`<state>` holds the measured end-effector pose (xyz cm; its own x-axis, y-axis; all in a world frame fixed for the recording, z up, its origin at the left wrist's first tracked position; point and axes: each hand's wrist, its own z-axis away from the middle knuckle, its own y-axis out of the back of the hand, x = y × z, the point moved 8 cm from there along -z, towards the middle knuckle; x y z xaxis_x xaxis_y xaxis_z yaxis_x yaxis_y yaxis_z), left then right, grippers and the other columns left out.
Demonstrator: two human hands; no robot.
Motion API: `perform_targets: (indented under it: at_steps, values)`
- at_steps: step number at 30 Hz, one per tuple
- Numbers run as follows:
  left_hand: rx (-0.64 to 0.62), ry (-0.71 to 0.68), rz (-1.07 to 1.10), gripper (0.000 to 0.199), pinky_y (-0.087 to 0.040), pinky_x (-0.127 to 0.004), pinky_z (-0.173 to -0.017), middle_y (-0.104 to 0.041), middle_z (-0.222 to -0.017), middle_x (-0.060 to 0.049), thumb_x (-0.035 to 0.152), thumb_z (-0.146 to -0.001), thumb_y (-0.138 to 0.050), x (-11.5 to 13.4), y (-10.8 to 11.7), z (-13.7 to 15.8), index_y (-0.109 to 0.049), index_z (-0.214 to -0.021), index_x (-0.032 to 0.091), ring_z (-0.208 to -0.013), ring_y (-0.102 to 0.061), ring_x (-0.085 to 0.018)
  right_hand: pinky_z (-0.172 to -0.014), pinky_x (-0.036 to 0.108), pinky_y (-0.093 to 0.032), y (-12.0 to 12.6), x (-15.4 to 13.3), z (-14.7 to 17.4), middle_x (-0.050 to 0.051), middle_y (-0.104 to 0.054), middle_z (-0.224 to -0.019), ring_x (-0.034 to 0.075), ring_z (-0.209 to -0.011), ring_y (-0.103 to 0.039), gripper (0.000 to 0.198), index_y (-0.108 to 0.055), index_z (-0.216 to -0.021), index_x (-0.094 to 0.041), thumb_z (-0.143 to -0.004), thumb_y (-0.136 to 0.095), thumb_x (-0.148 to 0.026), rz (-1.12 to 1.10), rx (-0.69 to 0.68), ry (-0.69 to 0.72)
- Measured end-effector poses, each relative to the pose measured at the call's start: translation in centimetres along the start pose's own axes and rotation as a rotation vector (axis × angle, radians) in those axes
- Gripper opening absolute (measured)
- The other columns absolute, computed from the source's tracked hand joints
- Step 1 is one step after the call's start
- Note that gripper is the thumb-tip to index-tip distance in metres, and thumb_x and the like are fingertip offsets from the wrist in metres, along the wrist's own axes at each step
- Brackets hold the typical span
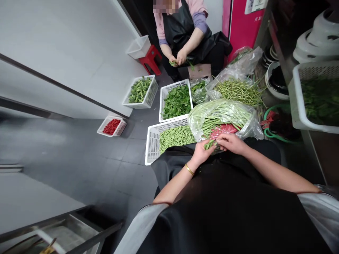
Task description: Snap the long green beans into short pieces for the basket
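My left hand (202,151) is closed around a few short pieces of green beans (209,144), held low over the black apron on my lap. My right hand (231,143) meets it with thumb and fingers pinched at the right end of these beans; its fingertips partly hide what they grip. Just beyond both hands lies a clear plastic bag (197,116) full of long green beans (225,114), with a red patch at its near side. Left of my hands, a white slotted basket (153,144) holds cut green beans (177,138), partly covered by my apron.
Across from me a seated person (182,38) handles greens. White baskets hold leafy greens (177,100), chopped green vegetables (140,90) and red peppers (111,126). Thin green stems (239,91) lie on plastic. A red stool (151,60) stands behind; a shelf with a white crate (307,120) is at right.
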<state>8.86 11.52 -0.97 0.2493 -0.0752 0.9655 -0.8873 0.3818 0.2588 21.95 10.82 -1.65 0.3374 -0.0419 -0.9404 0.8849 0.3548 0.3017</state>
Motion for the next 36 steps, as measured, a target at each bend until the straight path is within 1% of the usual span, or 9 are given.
perform_targets:
  at_steps: [4,8,11,15,19,24,27,32,36]
  values:
    - [-0.004,-0.157,-0.271,0.013,-0.042,-0.026,-0.07,-0.06,-0.072,-0.002,0.028,-0.079,-0.064,1.1,-0.3,0.3,-0.06,-0.075,0.016,-0.07,-0.053,-0.014,-0.067,0.028,-0.043,0.3,-2.4,0.3,0.005,-0.061,-0.072,0.017,-0.069,-0.058,0.021,-0.052,-0.073,-0.018,-0.091,-0.045,-0.026,0.44,0.127,0.193]
    - [0.064,-0.125,-0.279,0.013,-0.039,-0.025,-0.065,-0.056,-0.067,0.0,0.026,-0.077,-0.063,0.0,-0.2,0.4,-0.056,-0.071,0.017,-0.064,-0.049,-0.012,-0.066,0.027,-0.041,-1.1,-1.5,0.2,0.01,-0.062,-0.084,0.02,-0.076,-0.058,0.018,-0.053,-0.084,-0.017,-0.094,-0.039,-0.022,0.722,0.213,0.111]
    - [0.067,-0.019,-0.139,0.02,-0.034,-0.023,-0.057,-0.048,-0.058,0.003,0.029,-0.075,-0.065,-1.2,-0.2,0.5,-0.053,-0.066,0.016,-0.055,-0.04,-0.009,-0.064,0.026,-0.042,-1.9,-0.2,-0.1,0.011,-0.063,-0.087,0.019,-0.075,-0.06,0.022,-0.053,-0.088,-0.016,-0.097,-0.037,-0.028,0.713,0.234,0.035]
    - [-0.016,0.057,0.203,0.026,-0.035,-0.022,-0.055,-0.048,-0.059,0.004,0.036,-0.071,-0.071,-0.9,-0.1,0.7,-0.057,-0.07,0.015,-0.054,-0.04,-0.007,-0.055,0.023,-0.043,-3.2,4.9,-1.7,0.003,-0.062,-0.063,0.013,-0.051,-0.057,0.026,-0.057,-0.081,-0.017,-0.095,-0.042,-0.032,0.359,-0.034,-0.263]
    - [-0.132,0.303,0.814,0.031,-0.029,-0.02,-0.041,-0.045,-0.053,0.003,0.043,-0.069,-0.068,-1.8,-0.2,0.4,-0.055,-0.069,0.015,-0.044,-0.039,-0.007,-0.055,0.025,-0.046,2.5,10.1,-4.0,0.002,-0.059,-0.049,0.015,-0.046,-0.057,0.031,-0.064,-0.078,-0.015,-0.092,-0.047,-0.037,0.291,0.16,-0.615]
    - [-0.135,0.522,1.093,0.029,-0.041,-0.023,-0.046,-0.055,-0.061,-0.001,0.033,-0.063,-0.07,-4.7,0.1,0.5,-0.061,-0.082,0.013,-0.052,-0.053,-0.012,-0.06,0.026,-0.046,7.4,11.2,-8.4,0.005,-0.059,-0.047,0.017,-0.054,-0.061,0.033,-0.065,-0.071,-0.013,-0.091,-0.047,-0.033,0.328,0.282,-0.595]
    - [-0.112,0.588,1.051,0.029,-0.036,-0.02,-0.044,-0.052,-0.057,0.002,0.024,-0.062,-0.077,-6.5,-0.3,0.8,-0.06,-0.083,0.012,-0.045,-0.047,-0.008,-0.054,0.024,-0.046,5.7,10.8,-7.7,0.002,-0.059,-0.048,0.015,-0.049,-0.058,0.03,-0.064,-0.074,-0.015,-0.09,-0.045,-0.032,0.259,0.261,-0.549]
    - [-0.035,0.733,0.93,0.031,-0.027,-0.019,-0.04,-0.046,-0.051,0.005,0.025,-0.062,-0.081,-9.3,-2.1,0.9,-0.062,-0.08,0.008,-0.039,-0.038,-0.004,-0.046,0.021,-0.045,-0.9,8.9,-1.5,-0.001,-0.058,-0.049,0.012,-0.044,-0.058,0.031,-0.06,-0.072,-0.016,-0.087,-0.05,-0.041,0.109,0.121,-0.46]
    - [0.005,0.654,0.879,0.038,-0.028,-0.018,-0.04,-0.059,-0.062,0.0,0.03,-0.058,-0.084,-9.1,-3.2,0.4,-0.062,-0.08,0.008,-0.042,-0.04,-0.003,-0.045,0.02,-0.043,-5.5,5.4,1.8,-0.003,-0.055,-0.044,0.011,-0.04,-0.054,0.032,-0.059,-0.066,-0.017,-0.085,-0.052,-0.041,0.121,-0.075,-0.257]
